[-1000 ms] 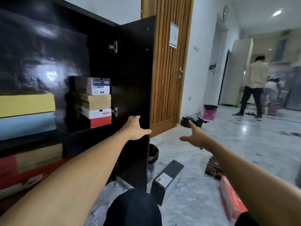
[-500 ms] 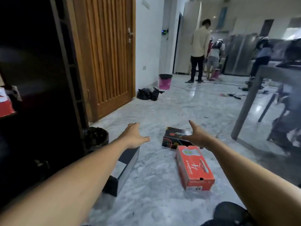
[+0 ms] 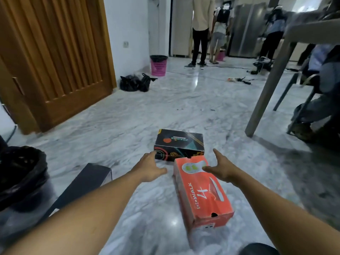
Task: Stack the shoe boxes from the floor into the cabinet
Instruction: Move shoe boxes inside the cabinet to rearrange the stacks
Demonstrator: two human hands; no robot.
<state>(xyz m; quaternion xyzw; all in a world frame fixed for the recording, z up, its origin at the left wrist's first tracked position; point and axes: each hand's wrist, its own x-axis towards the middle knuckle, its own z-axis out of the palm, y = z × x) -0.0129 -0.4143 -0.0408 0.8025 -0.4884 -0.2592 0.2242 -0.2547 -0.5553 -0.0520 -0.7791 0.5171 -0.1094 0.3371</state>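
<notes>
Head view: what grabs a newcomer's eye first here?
The bright orange shoe box lying lengthwise on the marble floor at centre, with the black patterned shoe box just beyond its far end. Both open hands reach toward them, left hand beside the black box's near corner, right hand over the orange box's far end. People stand in the background.

Home interior: marble floor (image 3: 128, 126), wooden door (image 3: 55, 61), pink bin (image 3: 158, 66), fridge (image 3: 246, 28) in bkgd.
</notes>
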